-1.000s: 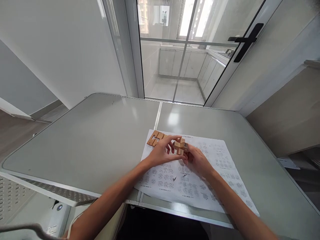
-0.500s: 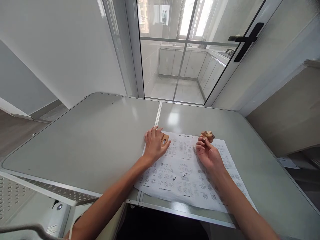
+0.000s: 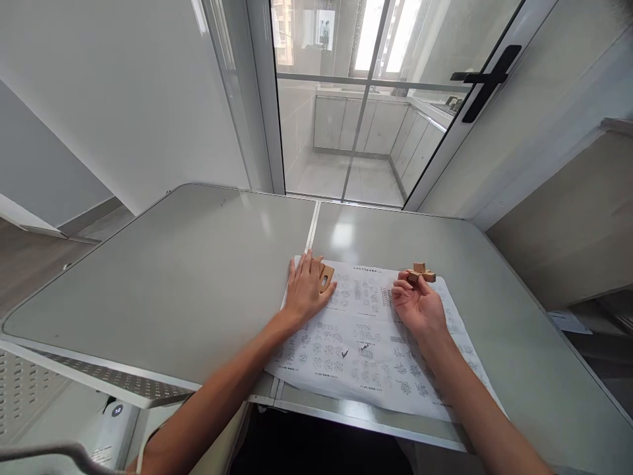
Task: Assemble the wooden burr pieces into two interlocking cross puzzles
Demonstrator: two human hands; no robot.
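Wooden pieces (image 3: 325, 275) half hidden under flat left hand (image 3: 305, 290); right hand (image 3: 418, 305) pinches puzzle cross (image 3: 421, 274).

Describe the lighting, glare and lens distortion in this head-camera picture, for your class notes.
Head view: daylight floods through the glass door, blowing out its upper panes; a soft glare patch sits on the grey table; wide-angle distortion bends the table edges and stretches the forearms; the printed sheet is too fine to read; the left hand and right hand look sharp.
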